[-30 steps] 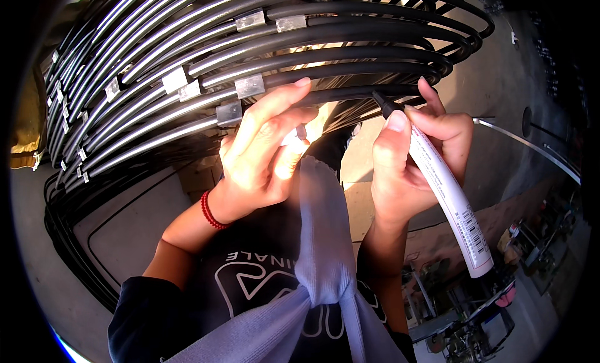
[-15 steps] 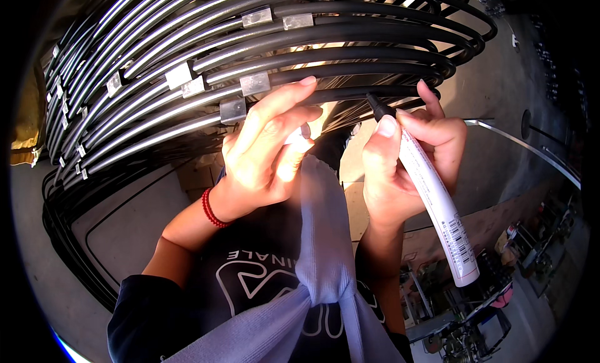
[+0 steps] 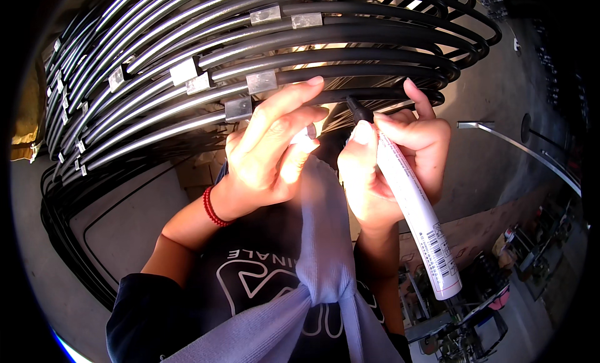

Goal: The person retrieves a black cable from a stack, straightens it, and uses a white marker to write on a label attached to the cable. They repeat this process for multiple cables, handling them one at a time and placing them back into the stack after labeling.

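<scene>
A small round piece [image 3: 310, 131], pale at the side with a dark face, is pinched between the thumb and fingers of my left hand [image 3: 265, 154]; its exact kind is unclear. That hand's forefinger points up beside the lowest black tubes. My right hand [image 3: 425, 144] grips a white squeeze tube [image 3: 415, 216] below its neck, little finger raised. The squeeze tube slants, its black nozzle [image 3: 360, 110] pointing up and left toward the small piece's side, apart from it.
Several bent black tubes [image 3: 375, 33] with grey rectangular tabs [image 3: 261, 82] hang in rows just beyond my hands. A grey-blue cloth [image 3: 328, 238] is knotted over my dark shirt. Machinery [image 3: 465, 319] stands on the floor at lower right, and a curved metal bar [image 3: 531, 138] lies at far right.
My right hand has moved left with the squeeze tube, bringing the nozzle closer to the small piece. My left hand keeps its pinch and has barely shifted.
</scene>
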Available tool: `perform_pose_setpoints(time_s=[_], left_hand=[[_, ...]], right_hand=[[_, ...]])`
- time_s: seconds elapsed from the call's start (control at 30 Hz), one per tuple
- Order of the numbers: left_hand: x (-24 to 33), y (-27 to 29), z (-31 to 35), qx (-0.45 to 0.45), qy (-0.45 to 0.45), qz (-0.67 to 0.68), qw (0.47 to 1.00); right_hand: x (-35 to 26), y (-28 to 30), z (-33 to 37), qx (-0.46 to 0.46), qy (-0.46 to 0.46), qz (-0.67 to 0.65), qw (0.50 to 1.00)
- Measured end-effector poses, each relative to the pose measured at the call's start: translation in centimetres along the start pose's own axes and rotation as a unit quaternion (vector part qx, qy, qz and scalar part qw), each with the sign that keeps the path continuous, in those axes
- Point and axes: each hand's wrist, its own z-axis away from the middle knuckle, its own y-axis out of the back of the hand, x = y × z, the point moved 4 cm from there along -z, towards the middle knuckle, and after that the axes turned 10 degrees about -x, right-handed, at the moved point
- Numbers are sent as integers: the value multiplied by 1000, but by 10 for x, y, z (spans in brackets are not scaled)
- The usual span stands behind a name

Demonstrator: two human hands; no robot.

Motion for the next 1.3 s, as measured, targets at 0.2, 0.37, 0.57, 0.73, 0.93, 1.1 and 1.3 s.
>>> perform_pose_setpoints(time_s=[0.2, 0.37, 0.57, 0.73, 0.93, 1.1, 1.3], left_hand=[[0, 0, 0, -5, -5, -4, 1000], [1, 0, -1, -9, 13, 17, 1000], [0, -1, 0, 1, -1, 20, 1000], [0, -1, -1, 1, 0, 24, 1000], [-1, -1, 0, 7, -11, 19, 1000], [-2, -1, 1, 9, -11, 26, 1000], [-3, -1, 1, 27, -13, 21, 999]], right_hand=[[-1, -2, -2, -1, 16, 5, 1000], [0, 2, -1, -7, -4, 15, 1000], [3, 8, -2, 20, -25, 35, 999], [7, 13, -4, 32, -32, 34, 998], [11, 18, -4, 62, -30, 46, 997], [-2, 9, -2, 21, -16, 22, 999], [-3, -2, -1, -23, 27, 18, 999]])
